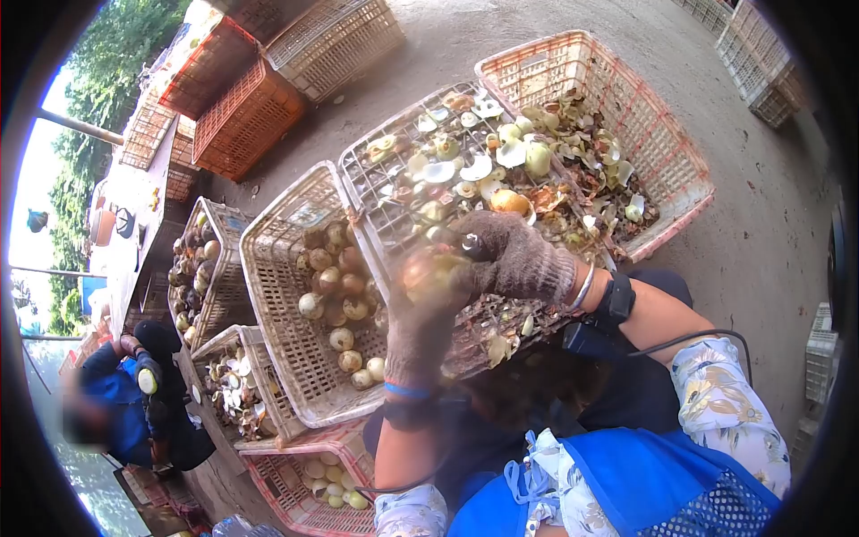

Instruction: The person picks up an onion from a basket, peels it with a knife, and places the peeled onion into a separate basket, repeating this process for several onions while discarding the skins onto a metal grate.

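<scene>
In brown work gloves, my two hands meet over the near side of a wire rack. My left hand (419, 336), smeared by motion, is wrapped round a yellow-brown onion (428, 273). Right beside the onion, my right hand (523, 257) is closed on a small tool whose dark, shiny-tipped end (472, 243) pokes out of the fist; its blade or working end is hidden. The rack (376, 154) carries cut onion pieces and peels. Just beyond my right hand lies another onion (509, 202) among the scraps.
A white-red crate (684, 152) holds peels. Left of the rack, a crate (268, 268) contains several onions. More onions fill a crate (234, 259) further left and a pink crate (268, 470) below. A co-worker (125, 394) sits at left. Orange crates (246, 125) are stacked behind.
</scene>
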